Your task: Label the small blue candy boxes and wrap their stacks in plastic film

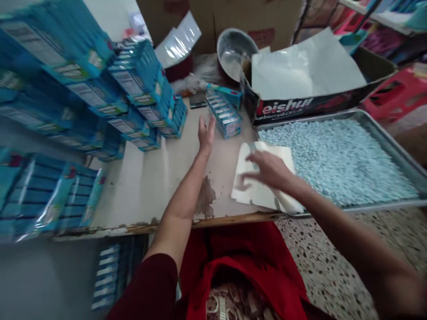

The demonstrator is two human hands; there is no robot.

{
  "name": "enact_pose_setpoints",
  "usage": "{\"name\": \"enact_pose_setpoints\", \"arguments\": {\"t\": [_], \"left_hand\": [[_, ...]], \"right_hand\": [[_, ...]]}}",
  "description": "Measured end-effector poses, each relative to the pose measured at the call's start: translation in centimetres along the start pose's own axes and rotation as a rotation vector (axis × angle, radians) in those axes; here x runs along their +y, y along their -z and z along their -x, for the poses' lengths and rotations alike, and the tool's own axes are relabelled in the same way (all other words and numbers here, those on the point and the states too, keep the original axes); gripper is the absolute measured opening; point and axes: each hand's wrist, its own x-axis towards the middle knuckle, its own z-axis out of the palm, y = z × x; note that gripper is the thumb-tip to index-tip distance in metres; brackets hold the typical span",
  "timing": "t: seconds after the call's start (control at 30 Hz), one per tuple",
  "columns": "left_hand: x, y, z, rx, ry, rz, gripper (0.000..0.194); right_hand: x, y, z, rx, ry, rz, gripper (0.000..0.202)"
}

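My left hand (pixel 206 133) is raised over the table with its fingers stretched out and nothing in it. Just right of it stands a blue display box (pixel 230 116) with a row of small white-topped packs inside. My right hand (pixel 268 168), smeared by motion, hovers above cream paper sheets (pixel 245 191); thumb and fingers are apart. Beside the paper, a metal tray (pixel 363 205) holds a wide layer of small pale-blue pieces (pixel 347 160).
Stacked blue boxes (pixel 133 84) line the table's left side, some wrapped in clear film (pixel 50 191). At the back are a metal bowl (pixel 235 51) and a dark carton (pixel 300 106) with a pale sheet (pixel 307 66) on it. The worn table edge (pixel 233 218) is nearest me.
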Motion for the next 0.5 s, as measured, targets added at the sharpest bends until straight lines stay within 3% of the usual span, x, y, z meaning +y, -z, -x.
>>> {"name": "enact_pose_setpoints", "arguments": {"t": [0.07, 0.13, 0.2, 0.27, 0.37, 0.43, 0.5], "left_hand": [[1.0, 3.9, 0.4, 0.227, -0.163, -0.153, 0.079], [2.8, 8.3, -0.1, 0.456, -0.281, -0.284, 0.075], [5.3, 11.8, -1.9, 0.588, -0.318, -0.361, 0.078], [8.2, 13.8, -4.5, 0.594, -0.282, -0.39, 0.093], [11.8, 13.8, -7.8, 0.522, -0.111, -0.397, 0.12], [13.3, 12.5, -9.0, 0.524, -0.011, -0.405, 0.135], [14.1, 11.3, -9.3, 0.558, 0.019, -0.434, 0.137]], "right_hand": [[-0.6, -0.5, 6.5, -0.06, 0.125, 0.235, 0.044], [-1.1, -1.5, 10.9, -0.028, 0.166, 0.395, 0.032], [-1.3, -2.3, 13.0, 0.027, 0.236, 0.442, 0.015], [-1.4, -2.7, 13.3, 0.047, 0.348, 0.44, 0.01], [-1.6, -3.0, 12.7, 0.045, 0.419, 0.451, 0.021], [-1.9, -3.2, 12.6, 0.067, 0.407, 0.468, 0.024], [-2.4, -3.3, 12.7, 0.087, 0.386, 0.461, 0.024]]}}
